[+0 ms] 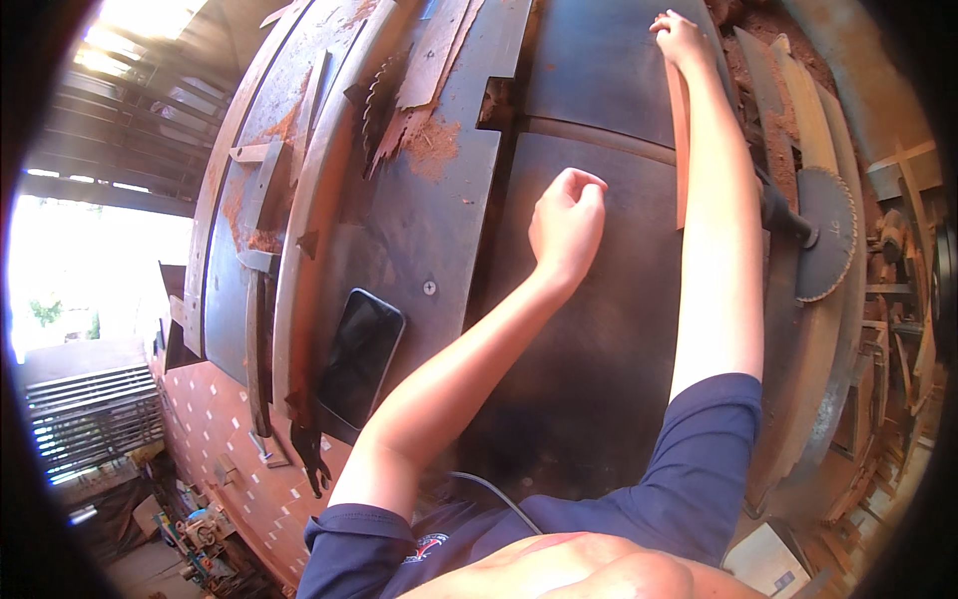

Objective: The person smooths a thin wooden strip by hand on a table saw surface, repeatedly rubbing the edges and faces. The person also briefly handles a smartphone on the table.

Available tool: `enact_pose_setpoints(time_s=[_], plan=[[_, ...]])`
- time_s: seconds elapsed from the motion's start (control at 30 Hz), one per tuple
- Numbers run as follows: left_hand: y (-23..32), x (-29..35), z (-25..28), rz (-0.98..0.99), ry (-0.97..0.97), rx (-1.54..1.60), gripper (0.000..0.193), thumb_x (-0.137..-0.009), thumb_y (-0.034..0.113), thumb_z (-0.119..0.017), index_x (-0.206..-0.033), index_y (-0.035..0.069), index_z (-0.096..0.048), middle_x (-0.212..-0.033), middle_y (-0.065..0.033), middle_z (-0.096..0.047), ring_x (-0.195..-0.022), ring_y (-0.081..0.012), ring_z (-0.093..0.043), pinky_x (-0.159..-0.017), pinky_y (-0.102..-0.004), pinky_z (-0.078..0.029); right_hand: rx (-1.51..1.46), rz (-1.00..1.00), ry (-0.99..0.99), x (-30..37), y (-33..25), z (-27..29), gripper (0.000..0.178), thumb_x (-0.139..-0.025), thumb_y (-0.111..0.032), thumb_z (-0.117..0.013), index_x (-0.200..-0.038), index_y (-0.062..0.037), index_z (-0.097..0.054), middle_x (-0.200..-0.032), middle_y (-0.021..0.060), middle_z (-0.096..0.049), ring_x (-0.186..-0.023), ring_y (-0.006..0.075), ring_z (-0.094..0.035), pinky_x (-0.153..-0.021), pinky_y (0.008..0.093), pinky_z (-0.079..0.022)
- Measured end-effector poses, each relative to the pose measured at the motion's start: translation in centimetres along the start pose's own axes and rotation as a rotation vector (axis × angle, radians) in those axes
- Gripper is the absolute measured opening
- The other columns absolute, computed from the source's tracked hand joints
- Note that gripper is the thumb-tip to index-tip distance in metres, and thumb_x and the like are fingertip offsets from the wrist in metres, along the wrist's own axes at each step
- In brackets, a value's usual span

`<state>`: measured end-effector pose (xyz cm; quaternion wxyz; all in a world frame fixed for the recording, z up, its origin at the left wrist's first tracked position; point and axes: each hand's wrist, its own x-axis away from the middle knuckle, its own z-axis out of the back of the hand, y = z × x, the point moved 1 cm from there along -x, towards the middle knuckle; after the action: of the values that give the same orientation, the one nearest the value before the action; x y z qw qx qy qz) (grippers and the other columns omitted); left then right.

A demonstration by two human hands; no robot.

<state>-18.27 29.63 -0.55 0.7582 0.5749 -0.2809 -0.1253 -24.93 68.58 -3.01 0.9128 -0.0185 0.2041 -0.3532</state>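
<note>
My left hand (567, 225) is curled into a loose fist over the dark metal machine table (589, 349), and nothing shows in its fingers. Stretched out to the far right, my right hand (683, 40) has bent fingers at the far end of a narrow reddish wooden strip (676, 150). The strip lies lengthwise on the table, partly covered by my forearm, and the fingers' contact with it is partly hidden. A black phone (361, 357) rests on the table left of my left forearm.
A toothed blade (375, 105) stands at the far left beside a rough board (431, 55) and sawdust (431, 147). On the right is a round saw blade (826, 235) next to long boards (804, 110). A hammer (257, 299) lies at the left edge.
</note>
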Motion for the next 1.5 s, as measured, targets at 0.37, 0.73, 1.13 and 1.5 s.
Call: enact_pose_setpoints(time_s=[0.37,0.73,1.13,1.5], plan=[[1.0,2.0,-0.5,-0.457,-0.005,-0.535,0.023,-0.086,0.025,-0.062,-0.077,0.004,-0.066,-0.069,-0.0111,-0.067,-0.063,-0.0306,-0.066,-0.06,-0.0396,-0.05,-0.054,-0.058,-0.05,-0.8,-1.4,-0.6,0.035,-0.091,-0.025,-0.048,-0.12,-0.0293,-0.067,-0.141,-0.0062,-0.056,-0.124,0.0252,-0.058,-0.105,0.0422,-0.047],[0.2,2.1,-0.2,-0.503,0.022,-0.651,0.026,-0.085,0.027,-0.059,-0.078,0.003,-0.069,-0.075,-0.0154,-0.07,-0.073,-0.0357,-0.069,-0.067,-0.0451,-0.053,-0.164,-0.044,-0.136,8.5,-5.1,4.3,0.036,-0.092,-0.023,-0.047,-0.119,-0.0285,-0.07,-0.142,-0.0075,-0.054,-0.12,0.028,-0.059,-0.107,0.0384,-0.045],[0.4,2.1,-0.2,-0.543,0.014,-0.636,0.029,-0.083,0.03,-0.058,-0.082,0.004,-0.071,-0.083,-0.019,-0.071,-0.081,-0.0379,-0.07,-0.075,-0.0458,-0.054,-0.224,-0.016,-0.072,27.6,-8.1,12.2,0.025,-0.09,-0.021,-0.053,-0.102,-0.025,-0.074,-0.142,-0.0023,-0.054,-0.1,0.035,-0.066,-0.094,0.0441,-0.054],[-1.3,0.3,0.3,-0.655,-0.011,-0.677,0.029,-0.081,0.03,-0.057,-0.087,0.007,-0.073,-0.084,-0.0168,-0.072,-0.083,-0.0361,-0.07,-0.078,-0.0441,-0.055,-0.2,-0.004,-0.112,46.1,-12.5,20.7,0.021,-0.089,-0.015,-0.06,-0.103,-0.0188,-0.075,-0.144,-0.0012,-0.053,-0.105,0.0313,-0.065,-0.093,0.0402,-0.055]])
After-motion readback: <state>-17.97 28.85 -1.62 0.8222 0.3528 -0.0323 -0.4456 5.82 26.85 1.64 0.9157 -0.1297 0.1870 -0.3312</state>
